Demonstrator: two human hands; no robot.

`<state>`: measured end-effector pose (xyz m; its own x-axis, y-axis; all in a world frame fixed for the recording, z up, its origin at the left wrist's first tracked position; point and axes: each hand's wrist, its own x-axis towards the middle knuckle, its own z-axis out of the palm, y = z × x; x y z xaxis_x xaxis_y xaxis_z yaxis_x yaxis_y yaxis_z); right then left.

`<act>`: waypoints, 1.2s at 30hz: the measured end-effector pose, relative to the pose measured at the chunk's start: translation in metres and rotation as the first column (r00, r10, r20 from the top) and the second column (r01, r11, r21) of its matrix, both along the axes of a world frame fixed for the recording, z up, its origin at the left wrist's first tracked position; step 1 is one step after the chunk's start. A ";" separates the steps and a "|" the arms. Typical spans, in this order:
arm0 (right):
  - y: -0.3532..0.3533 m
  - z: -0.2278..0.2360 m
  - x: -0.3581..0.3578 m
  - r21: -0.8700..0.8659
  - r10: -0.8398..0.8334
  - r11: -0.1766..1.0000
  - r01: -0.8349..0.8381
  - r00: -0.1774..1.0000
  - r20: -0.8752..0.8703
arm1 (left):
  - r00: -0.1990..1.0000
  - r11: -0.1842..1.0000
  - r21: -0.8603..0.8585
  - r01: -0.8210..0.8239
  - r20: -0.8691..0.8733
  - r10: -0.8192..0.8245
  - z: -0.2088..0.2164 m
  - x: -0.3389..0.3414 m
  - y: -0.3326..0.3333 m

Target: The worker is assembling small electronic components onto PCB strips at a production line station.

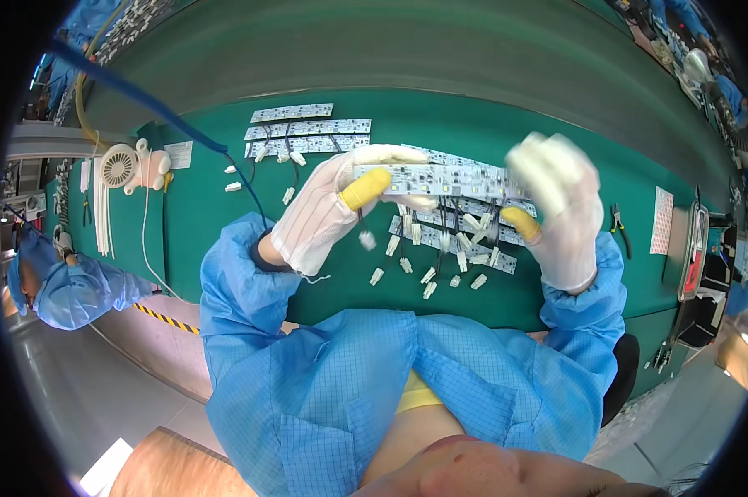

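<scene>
My left hand (318, 211), in a white striped glove with a yellow thumb cover, is closed on the left end of a white LED circuit board strip (448, 180) held above the bench. A white connector (367, 240) on a dark wire hangs below that hand. My right hand (560, 199), gloved alike, is at the strip's right end; motion blurs its fingers, so its grip cannot be made out. Under the raised strip, more LED strips (500, 261) lie on the green bench, with several white connectors (462, 262) on dark wires among them.
More LED strips (308, 128) lie at the back left of the bench mat (332, 286). A white fan (120, 168) stands farther left. At right are pliers (621, 230) and a dotted sheet (661, 219). A blue cord (154, 103) crosses the upper left. Another person's sleeve (92, 290) shows at far left.
</scene>
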<state>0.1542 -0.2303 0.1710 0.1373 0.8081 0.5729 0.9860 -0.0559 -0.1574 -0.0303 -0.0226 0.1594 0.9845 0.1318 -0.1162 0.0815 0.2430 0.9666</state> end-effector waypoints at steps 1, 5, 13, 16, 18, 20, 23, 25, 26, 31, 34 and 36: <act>0.003 0.007 -0.001 0.038 -0.092 0.995 0.095 0.993 -0.069 | 1.000 1.000 0.010 -0.018 0.004 0.018 0.001 -0.003 0.002; -0.005 0.006 0.010 0.059 0.043 0.998 0.021 0.454 -0.890 | 0.988 0.986 0.156 -0.053 -0.137 0.075 0.022 -0.004 0.008; -0.014 0.000 0.023 0.099 0.100 0.995 -0.017 0.170 -0.980 | 0.977 0.968 0.171 -0.186 0.141 0.162 -0.006 -0.006 0.007; -0.013 0.001 0.026 0.053 0.055 0.998 -0.022 0.141 -0.988 | 0.913 0.816 0.447 -0.366 0.341 0.223 -0.012 -0.008 0.012; -0.014 0.003 0.026 0.022 0.027 0.999 -0.029 0.173 -0.985 | 0.906 0.787 0.483 -0.384 0.364 0.218 -0.014 -0.008 0.015; -0.014 0.002 0.025 0.046 0.049 0.999 -0.022 0.220 -0.974 | 0.894 0.706 0.575 -0.413 0.404 0.193 -0.014 -0.009 0.016; -0.011 0.003 0.020 0.082 0.073 0.996 0.018 0.307 -0.949 | 0.932 0.667 0.680 -0.303 0.359 0.057 -0.002 -0.013 0.021; -0.013 0.001 0.020 0.096 0.078 0.995 0.037 0.328 -0.942 | 0.926 0.682 0.653 -0.329 0.365 0.097 -0.005 -0.015 0.019; -0.014 0.000 0.020 0.068 0.046 0.996 0.059 0.317 -0.947 | 0.933 0.649 0.693 -0.313 0.353 0.073 -0.001 -0.015 0.019; -0.018 0.007 0.021 0.065 0.055 0.998 0.021 0.322 -0.945 | 0.928 0.614 0.727 -0.307 0.371 0.025 -0.004 -0.015 0.025; -0.017 0.011 0.019 0.067 0.052 0.997 0.037 0.308 -0.950 | 0.937 0.654 0.701 -0.285 0.347 0.036 -0.003 -0.015 0.027; -0.018 0.010 0.019 0.060 0.036 0.996 0.061 0.346 -0.938 | 0.925 0.638 0.709 -0.302 0.379 0.017 -0.001 -0.012 0.027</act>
<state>0.1730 -0.2484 0.1812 0.6331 0.7653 0.1164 0.1904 -0.0082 -0.9817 -0.0423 0.0042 0.1584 0.8977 0.1906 0.3971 -0.2195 -0.5881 0.7784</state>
